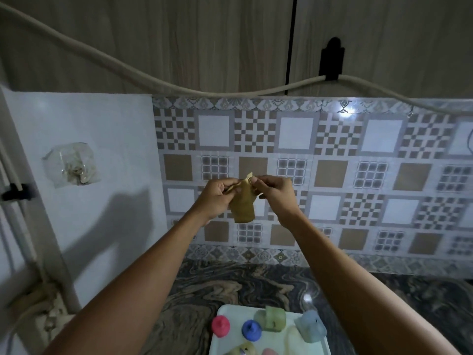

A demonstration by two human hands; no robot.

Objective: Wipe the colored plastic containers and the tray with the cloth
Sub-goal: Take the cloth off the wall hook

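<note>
Left hand [217,196] and right hand [275,193] pinch the cloth [243,207] up at 12 o'clock, seemingly spreading it for wiping, tray [224,310] and containers [251,329] waiting on the desk [204,285] at 6 o'clock.

A person's left forearm [143,278], entering from 7 o'clock, and right forearm [345,278], from 5 o'clock, are bare; left hand [217,198] and right hand [277,198] are bare too.

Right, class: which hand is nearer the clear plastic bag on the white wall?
Left. The left hand is right of the bag; the right hand is farther right, beyond the cloth.
</note>
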